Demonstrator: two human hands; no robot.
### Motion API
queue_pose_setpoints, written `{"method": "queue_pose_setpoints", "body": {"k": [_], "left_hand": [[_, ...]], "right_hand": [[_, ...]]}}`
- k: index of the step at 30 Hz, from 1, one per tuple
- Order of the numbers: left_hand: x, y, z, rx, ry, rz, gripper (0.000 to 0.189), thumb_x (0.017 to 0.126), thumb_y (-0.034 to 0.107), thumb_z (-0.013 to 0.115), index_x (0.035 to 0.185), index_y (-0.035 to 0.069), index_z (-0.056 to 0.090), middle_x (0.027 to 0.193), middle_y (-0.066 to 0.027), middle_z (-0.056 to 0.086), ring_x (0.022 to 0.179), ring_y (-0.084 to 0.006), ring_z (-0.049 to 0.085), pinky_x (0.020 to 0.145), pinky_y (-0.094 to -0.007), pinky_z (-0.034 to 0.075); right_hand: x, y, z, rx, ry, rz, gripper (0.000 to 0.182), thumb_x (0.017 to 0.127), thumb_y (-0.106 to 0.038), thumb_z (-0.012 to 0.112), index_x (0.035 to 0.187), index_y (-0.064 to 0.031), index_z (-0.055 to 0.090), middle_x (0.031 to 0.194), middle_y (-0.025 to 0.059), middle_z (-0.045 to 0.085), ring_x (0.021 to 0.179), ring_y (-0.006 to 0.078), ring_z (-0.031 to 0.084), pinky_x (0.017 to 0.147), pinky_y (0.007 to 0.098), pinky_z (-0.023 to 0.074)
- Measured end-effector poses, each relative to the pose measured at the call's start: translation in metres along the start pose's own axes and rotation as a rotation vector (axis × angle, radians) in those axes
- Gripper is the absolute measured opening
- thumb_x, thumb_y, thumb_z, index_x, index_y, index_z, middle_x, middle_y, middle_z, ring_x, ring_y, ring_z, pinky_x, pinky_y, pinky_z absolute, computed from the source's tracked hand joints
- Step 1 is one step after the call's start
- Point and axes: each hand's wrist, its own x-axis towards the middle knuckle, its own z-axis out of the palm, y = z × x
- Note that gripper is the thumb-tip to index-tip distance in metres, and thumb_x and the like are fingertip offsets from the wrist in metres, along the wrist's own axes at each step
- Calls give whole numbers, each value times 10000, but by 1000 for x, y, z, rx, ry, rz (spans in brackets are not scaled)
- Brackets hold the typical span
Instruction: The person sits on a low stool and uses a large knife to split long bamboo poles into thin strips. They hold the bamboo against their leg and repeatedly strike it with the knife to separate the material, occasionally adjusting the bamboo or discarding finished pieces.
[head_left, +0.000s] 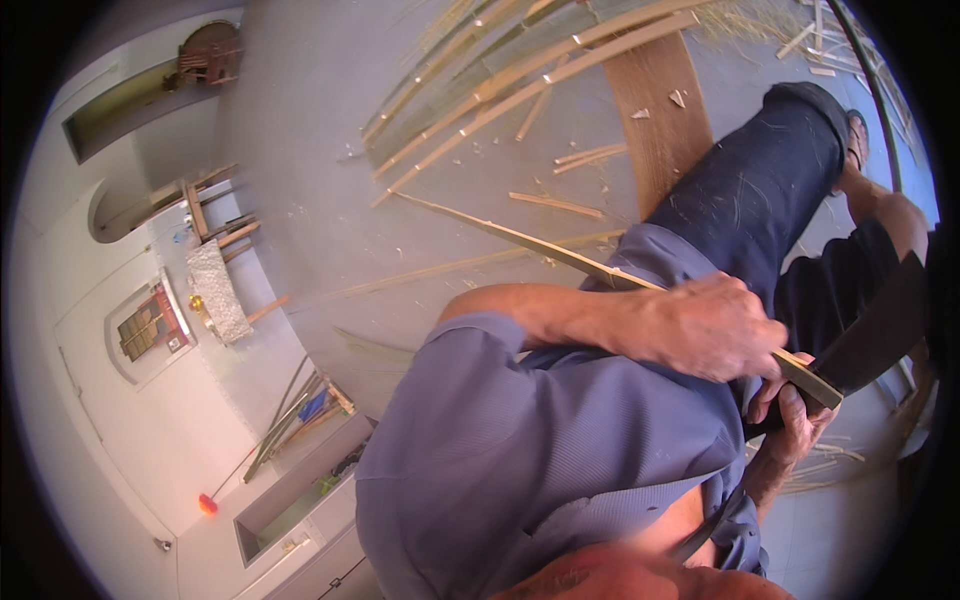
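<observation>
My left hand grips a long split bamboo strip near its close end, over my lap. The strip slants away past my left forearm, its far tip low near the floor. My right hand is closed below the strip's near end, with the thumb against it. From that hand extends a broad dark knife blade, close against the strip's end. The knife's handle is mostly hidden by my fingers. Beneath both hands are my dark trousers, with bits of fibre on one leg.
Several long bamboo strips lie on the grey floor ahead, partly across a brown wooden board. Short bamboo offcuts and shavings are scattered around. Poles and a rough pale block are by the white wall at left.
</observation>
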Motion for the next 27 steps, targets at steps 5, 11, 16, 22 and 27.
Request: {"method": "queue_pose_setpoints", "body": {"k": [5, 11, 16, 22, 27], "left_hand": [[-34, -17, -7, -189, -71, -136, 311, 925, 313, 696, 753, 84, 575, 632, -138, 596, 601, -360, 638, 556, -453, 500], [-36, -5, -2, -191, -22, -185, 407, 952, 251, 689, 716, 29, 443, 605, -155, 472, 528, -378, 532, 508, -442, 422], [-37, -9, -7, -183, -106, -163, 351, 863, 253, 762, 747, 39, 509, 653, -129, 565, 588, -377, 596, 520, -436, 470], [-28, -2, -6, -173, -75, -114, 378, 880, 272, 751, 735, 42, 488, 636, -126, 535, 568, -361, 585, 497, -429, 460], [-29, -5, -4, -191, -54, -123, 384, 892, 280, 739, 736, 38, 484, 630, -126, 532, 562, -368, 580, 491, -440, 458]], "right_hand": [[-7, 2, -6, -17, 11, -29, 270, 873, -79, 597, 1077, 95, 629, 681, 136, 641, 464, 137, 537, 436, 264, 438], [-13, -16, 8, -143, 44, 71, 224, 854, 86, 502, 960, 103, 698, 808, 147, 715, 581, 131, 612, 530, 271, 516], [-24, 4, 11, -149, -4, -62, 200, 963, -74, 635, 1103, 69, 626, 799, 160, 696, 573, 127, 579, 534, 256, 477], [-13, 1, 9, -326, -201, -4, 114, 947, -1, 608, 978, 38, 710, 763, 86, 702, 609, 122, 621, 557, 263, 499], [-17, 4, 19, -625, -78, -104, 115, 895, -6, 658, 1001, -11, 702, 755, 43, 705, 627, 158, 675, 604, 298, 538]]}}
